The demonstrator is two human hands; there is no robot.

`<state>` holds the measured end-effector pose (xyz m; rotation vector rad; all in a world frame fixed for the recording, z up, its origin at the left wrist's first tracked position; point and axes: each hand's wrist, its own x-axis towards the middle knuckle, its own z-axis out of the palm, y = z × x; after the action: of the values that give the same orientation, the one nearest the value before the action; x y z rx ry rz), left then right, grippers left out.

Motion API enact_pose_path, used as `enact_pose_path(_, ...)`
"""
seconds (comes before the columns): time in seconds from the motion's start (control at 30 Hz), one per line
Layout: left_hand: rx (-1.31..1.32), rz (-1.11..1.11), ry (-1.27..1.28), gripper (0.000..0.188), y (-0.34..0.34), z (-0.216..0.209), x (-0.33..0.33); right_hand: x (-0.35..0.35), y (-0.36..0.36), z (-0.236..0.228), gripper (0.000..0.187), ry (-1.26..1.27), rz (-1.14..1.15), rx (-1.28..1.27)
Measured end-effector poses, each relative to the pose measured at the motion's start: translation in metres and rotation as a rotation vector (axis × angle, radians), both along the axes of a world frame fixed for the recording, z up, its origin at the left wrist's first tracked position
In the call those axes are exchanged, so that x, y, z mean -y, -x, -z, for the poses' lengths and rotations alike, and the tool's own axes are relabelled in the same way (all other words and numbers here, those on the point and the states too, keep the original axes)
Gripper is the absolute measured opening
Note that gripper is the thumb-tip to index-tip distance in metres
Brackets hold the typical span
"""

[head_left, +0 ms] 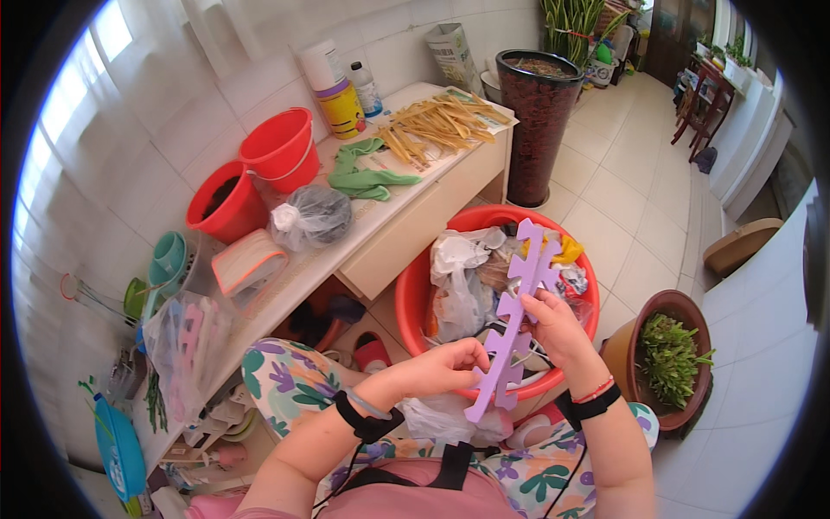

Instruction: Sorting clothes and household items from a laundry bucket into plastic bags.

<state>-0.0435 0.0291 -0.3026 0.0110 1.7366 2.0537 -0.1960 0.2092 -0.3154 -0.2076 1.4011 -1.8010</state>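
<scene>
Two light purple notched plastic strips, lying nearly side by side, are held upright in front of me. My right hand is closed round their right side near the middle, its thumb along the front strip. My left hand has its fingers curled in a pinch at the left edge, lower down. Part of the rear strip is hidden behind the front one. Beneath them stands a large red basin filled with plastic bags and mixed wrappings, including a white bag and a yellow one.
On the white table at left are red buckets, a green cloth, dried yellowish strips, a tied plastic bag and bottles. A tall dark planter stands beyond the basin. A potted plant is at right.
</scene>
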Motion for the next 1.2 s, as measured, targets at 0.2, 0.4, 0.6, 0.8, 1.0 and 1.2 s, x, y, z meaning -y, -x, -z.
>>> enact_pose_path(0.2, -0.091, -0.068, -0.119, 0.023, 0.006, 0.03, -0.013, 0.007, -0.006, -0.004, 0.031, 0.122, 0.072, -0.012)
enact_pose_path(0.4, -0.425, -0.493, 0.595, 0.045, 0.023, 0.034, -0.042, -0.007, -0.002, -0.003, 0.032, 0.101, 0.23, -0.103)
enact_pose_path(0.6, -0.214, -0.465, 0.208, 0.066, 0.032, 0.024, -0.046, 0.007, -0.015, -0.015, 0.032, 0.28, 0.125, -0.043)
enact_pose_path(0.8, -0.124, -0.371, 0.26, 0.041, 0.035, 0.05, -0.053, 0.004, -0.008, -0.014, 0.041, 0.281, 0.153, 0.113)
enact_pose_path(1.0, -0.441, -0.187, 0.626, 0.034, 0.033, 0.04, -0.058, -0.023, 0.013, 0.008, 0.052, 0.123, -0.009, 0.31)
enact_pose_path(1.2, -0.152, -0.304, 0.154, 0.03, 0.059, 0.053, -0.051, -0.012, -0.001, 0.004, 0.036, 0.108, 0.064, -0.005)
